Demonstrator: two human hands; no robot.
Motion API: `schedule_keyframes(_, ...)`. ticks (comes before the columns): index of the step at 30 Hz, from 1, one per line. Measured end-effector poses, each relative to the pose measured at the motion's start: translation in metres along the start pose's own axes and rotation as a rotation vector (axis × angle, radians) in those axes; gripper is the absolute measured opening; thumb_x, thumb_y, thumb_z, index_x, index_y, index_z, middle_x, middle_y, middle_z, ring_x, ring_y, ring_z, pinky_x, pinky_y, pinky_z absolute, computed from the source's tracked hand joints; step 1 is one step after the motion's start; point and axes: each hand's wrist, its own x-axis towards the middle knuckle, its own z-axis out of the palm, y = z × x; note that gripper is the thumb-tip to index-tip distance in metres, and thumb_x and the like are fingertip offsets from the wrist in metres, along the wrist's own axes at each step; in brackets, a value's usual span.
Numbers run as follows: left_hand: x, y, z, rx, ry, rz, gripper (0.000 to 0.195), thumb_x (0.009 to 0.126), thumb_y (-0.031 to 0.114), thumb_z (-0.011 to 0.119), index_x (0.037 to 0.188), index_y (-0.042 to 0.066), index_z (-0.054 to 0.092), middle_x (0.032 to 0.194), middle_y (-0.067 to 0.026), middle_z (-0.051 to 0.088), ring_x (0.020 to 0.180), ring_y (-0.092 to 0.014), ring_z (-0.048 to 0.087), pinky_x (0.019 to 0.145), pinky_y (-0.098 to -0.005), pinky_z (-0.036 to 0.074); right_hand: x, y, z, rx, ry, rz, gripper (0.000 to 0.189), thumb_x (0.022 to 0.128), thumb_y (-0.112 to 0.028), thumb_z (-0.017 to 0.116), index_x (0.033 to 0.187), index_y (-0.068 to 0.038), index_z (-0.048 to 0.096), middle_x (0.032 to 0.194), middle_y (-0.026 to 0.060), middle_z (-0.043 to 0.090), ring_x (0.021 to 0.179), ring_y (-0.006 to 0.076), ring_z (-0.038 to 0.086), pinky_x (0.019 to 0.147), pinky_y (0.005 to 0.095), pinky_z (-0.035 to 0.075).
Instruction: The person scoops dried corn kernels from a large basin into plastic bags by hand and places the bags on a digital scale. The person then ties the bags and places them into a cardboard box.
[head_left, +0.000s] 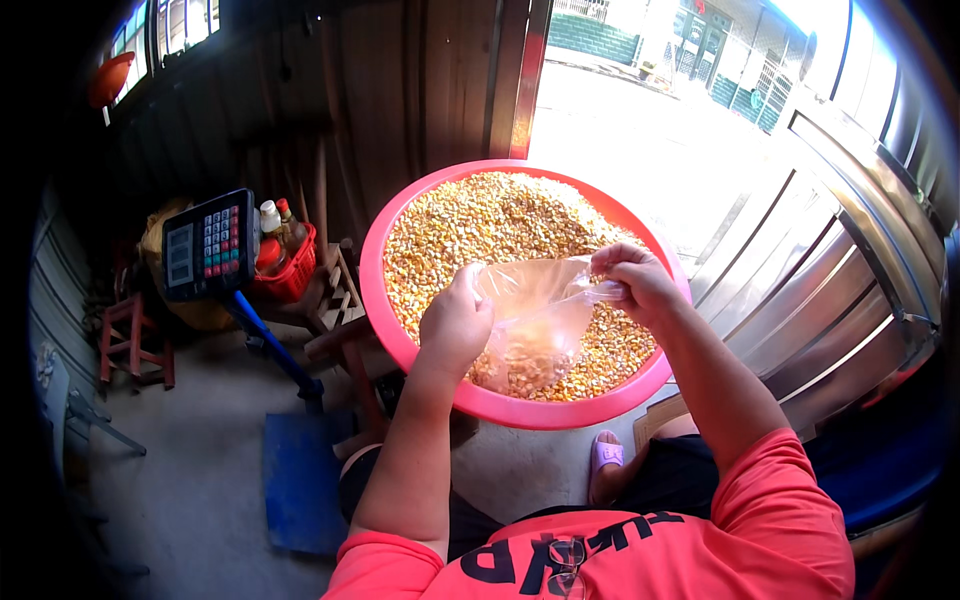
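Both hands hold a clear plastic bag (536, 330) stretched between them over the corn. My left hand (456, 319) grips the bag's left edge, thumb on top. At the opposite edge, my right hand (636, 277) pinches the gathered plastic between thumb and fingers. Kernels show through or inside the lower part of the bag; I cannot tell which. Beneath it, a large pink plastic basin (517, 414) is heaped with dried yellow corn kernels (487, 217). The kernels pile highest toward the far side, and the bag hides part of those near me.
A platform scale stands at left, with its keypad display (210, 244) on a blue post (270, 337) above a blue platform (300, 480). Behind it are a red basket (289, 274) of bottles and a small wooden stool (135, 341). Metal panels (817, 285) line the doorway's right side.
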Motion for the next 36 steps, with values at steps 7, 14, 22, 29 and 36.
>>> schedule_keyframes(7,0.017,-0.052,0.018,-0.491,0.098,0.084,0.033,0.077,0.005,0.056,0.109,0.000,0.054,0.092,-0.0134,0.063,0.079,-0.018,0.062,0.073,-0.0305,0.048,0.006,0.037,-0.022,-0.936,-0.188,0.120,0.025,0.074,0.003,0.052,0.092,-0.007,0.066,0.072,0.0050,0.060,0.052,0.0097,0.052,0.042,0.0234,0.040)
schedule_keyframes(14,0.005,-0.037,0.009,-0.888,-0.094,-0.253,0.027,0.088,0.007,0.048,0.114,0.009,0.049,0.081,-0.0033,0.059,0.068,-0.011,0.058,0.057,-0.0239,0.051,0.000,0.075,-0.035,-1.492,-0.489,-0.183,0.030,0.071,-0.007,0.055,0.099,-0.011,0.063,0.082,0.0150,0.063,0.073,0.0312,0.060,0.066,0.0367,0.048)
schedule_keyframes(22,0.001,-0.043,0.017,-1.517,0.038,-0.486,0.014,0.089,0.008,0.046,0.100,0.012,0.054,0.075,-0.0010,0.058,0.063,-0.012,0.058,0.056,-0.0309,0.053,-0.018,0.074,-0.012,-1.524,-0.554,-0.087,0.023,0.072,-0.016,0.060,0.093,-0.007,0.058,0.080,0.0160,0.062,0.076,0.0334,0.060,0.066,0.0404,0.047)
schedule_keyframes(29,0.003,-0.057,0.020,-1.717,0.023,-0.539,0.015,0.088,0.005,0.045,0.099,0.009,0.056,0.077,-0.0025,0.059,0.067,-0.013,0.059,0.057,-0.0285,0.050,-0.027,0.077,-0.012,-1.564,-0.592,-0.120,0.026,0.078,-0.021,0.059,0.099,-0.007,0.058,0.082,0.0168,0.062,0.078,0.0329,0.061,0.069,0.0417,0.047)
schedule_keyframes(36,0.002,-0.056,0.022,-1.661,0.011,-0.466,0.019,0.086,0.000,0.043,0.100,0.002,0.056,0.088,-0.0082,0.060,0.080,-0.016,0.059,0.073,-0.0280,0.050,0.015,0.026,-0.020,-1.428,-0.706,0.012,0.029,0.077,-0.019,0.059,0.105,-0.009,0.059,0.083,0.0126,0.064,0.076,0.0257,0.062,0.069,0.0362,0.048)
